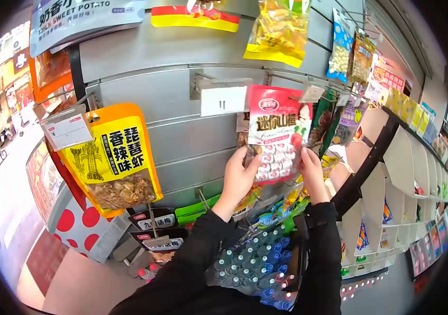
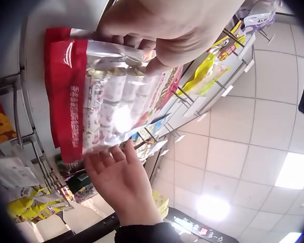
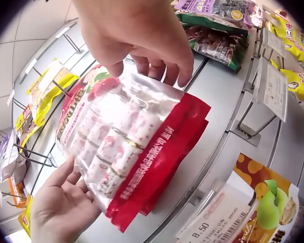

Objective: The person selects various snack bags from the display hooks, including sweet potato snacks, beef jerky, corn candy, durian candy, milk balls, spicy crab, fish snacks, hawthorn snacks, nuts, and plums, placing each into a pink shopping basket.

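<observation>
A red and clear bag of wrapped hawthorn candies point(image 1: 278, 137) stands upright before the shelf wall, between both hands. At its lower left edge my left hand point(image 1: 240, 177) grips it, thumb at the front and fingers behind. My right hand point(image 1: 314, 174) holds the opposite edge, its thumb along the side. From the left wrist, the bag point(image 2: 111, 104) shows rows of white wrapped pieces above a red bottom band, with a second red edge behind it. In the right wrist view, the right hand point(image 3: 142, 43) is above the bag and the left hand point(image 3: 63, 207) below.
A yellow bag of spicy shrimp snack point(image 1: 116, 163) hangs at the left. Price tags point(image 1: 224, 101) stick out on hooks beside the candy bag. Bottles point(image 1: 250, 265) stand below the hands, and a white compartment rack point(image 1: 392, 205) stands at the right.
</observation>
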`<state>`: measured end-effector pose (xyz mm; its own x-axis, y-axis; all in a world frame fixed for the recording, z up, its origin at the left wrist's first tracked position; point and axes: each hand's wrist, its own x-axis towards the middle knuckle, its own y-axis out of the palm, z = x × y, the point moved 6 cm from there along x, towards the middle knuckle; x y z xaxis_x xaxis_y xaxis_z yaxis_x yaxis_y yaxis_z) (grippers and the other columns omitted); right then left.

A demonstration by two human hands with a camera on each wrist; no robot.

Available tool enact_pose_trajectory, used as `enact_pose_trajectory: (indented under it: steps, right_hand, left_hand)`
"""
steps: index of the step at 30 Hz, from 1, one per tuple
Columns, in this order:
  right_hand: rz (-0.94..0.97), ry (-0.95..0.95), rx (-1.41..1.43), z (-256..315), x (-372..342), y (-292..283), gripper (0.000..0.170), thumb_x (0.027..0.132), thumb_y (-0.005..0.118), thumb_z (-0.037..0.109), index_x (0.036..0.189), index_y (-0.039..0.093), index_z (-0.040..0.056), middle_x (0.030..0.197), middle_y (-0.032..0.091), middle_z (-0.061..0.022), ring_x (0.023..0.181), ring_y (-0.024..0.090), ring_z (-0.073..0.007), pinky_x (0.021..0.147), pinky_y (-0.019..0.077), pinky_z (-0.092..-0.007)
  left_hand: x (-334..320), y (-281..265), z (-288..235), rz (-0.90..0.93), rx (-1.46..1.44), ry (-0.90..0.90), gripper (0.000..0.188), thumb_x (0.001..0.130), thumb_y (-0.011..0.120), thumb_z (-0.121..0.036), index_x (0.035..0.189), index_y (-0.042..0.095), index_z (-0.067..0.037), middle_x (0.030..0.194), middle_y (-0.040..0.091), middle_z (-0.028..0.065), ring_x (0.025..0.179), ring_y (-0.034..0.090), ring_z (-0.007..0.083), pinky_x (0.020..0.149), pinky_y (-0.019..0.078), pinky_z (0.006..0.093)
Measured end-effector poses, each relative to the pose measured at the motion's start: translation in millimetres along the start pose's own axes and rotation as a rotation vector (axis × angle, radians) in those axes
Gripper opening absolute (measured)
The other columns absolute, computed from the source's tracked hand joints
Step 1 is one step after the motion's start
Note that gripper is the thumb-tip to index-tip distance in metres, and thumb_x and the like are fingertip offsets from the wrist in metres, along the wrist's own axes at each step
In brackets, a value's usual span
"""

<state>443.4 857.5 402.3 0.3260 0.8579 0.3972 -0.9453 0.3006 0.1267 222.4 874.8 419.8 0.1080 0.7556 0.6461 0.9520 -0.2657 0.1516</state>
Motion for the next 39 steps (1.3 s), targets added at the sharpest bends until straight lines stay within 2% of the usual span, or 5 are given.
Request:
enact_pose_trajectory:
  steps: [7, 23, 25, 26, 39]
  right_hand:
    - [-0.024, -0.053, 0.166, 12, -14, 10, 0.021, 0.087, 0.043, 0.021, 0.093, 0.052, 0.0033, 0.056, 0.042, 0.0050, 0.049, 0.039, -0.0043, 0.044, 0.0320, -0.0181]
    - [-0.038, -0.057, 0.240, 26, -42, -21, 0.020, 0.087, 0.041, 0.014, 0.100, 0.052, 0.0024, 0.097, 0.056, -0.0041, 0.089, 0.052, -0.0113, 0.077, 0.0412, -0.0235]
    - [-0.029, 0.036, 0.252, 9, -58, -27, 0.020, 0.087, 0.043, 0.014, 0.100, 0.052, 0.0021, 0.095, 0.056, -0.0035, 0.087, 0.053, -0.0102, 0.075, 0.0412, -0.0217]
    - [-0.129, 0.004, 0.130, 10, -69, -24, 0.020, 0.087, 0.044, 0.020, 0.091, 0.055, 0.0040, 0.064, 0.049, 0.0049, 0.046, 0.038, -0.0017, 0.042, 0.0302, -0.0154]
    - [-0.542, 0.380, 0.388, -64, -313, -126, 0.022, 0.086, 0.046, 0.018, 0.097, 0.054, 0.0009, 0.082, 0.057, -0.0020, 0.070, 0.052, -0.0065, 0.058, 0.0408, -0.0201]
  left_hand:
    - [-13, 11, -21, 0.022, 0.026, 0.071, 0.015, 0.076, 0.057, -0.011, 0.083, 0.051, 0.001, 0.063, 0.049, 0.0052, 0.055, 0.044, 0.0103, 0.051, 0.0363, 0.0250]
    - [-33, 24, -32, 0.066, 0.023, 0.067, 0.017, 0.076, 0.057, -0.010, 0.085, 0.050, 0.001, 0.062, 0.048, 0.0081, 0.053, 0.044, 0.0147, 0.051, 0.0363, 0.0262]
    - [-49, 29, -22, 0.099, -0.037, -0.009, 0.017, 0.077, 0.057, -0.011, 0.082, 0.049, 0.002, 0.063, 0.049, 0.0077, 0.055, 0.045, 0.0120, 0.052, 0.0367, 0.0262]
    - [-61, 29, -15, 0.126, -0.026, -0.035, 0.018, 0.076, 0.058, -0.011, 0.086, 0.050, 0.002, 0.065, 0.051, 0.0073, 0.058, 0.046, 0.0114, 0.054, 0.0374, 0.0252]
    - [-195, 114, 56, 0.660, -0.364, -0.629, 0.017, 0.081, 0.053, -0.009, 0.095, 0.050, 0.001, 0.082, 0.053, 0.0006, 0.073, 0.048, 0.0039, 0.065, 0.0391, 0.0189]
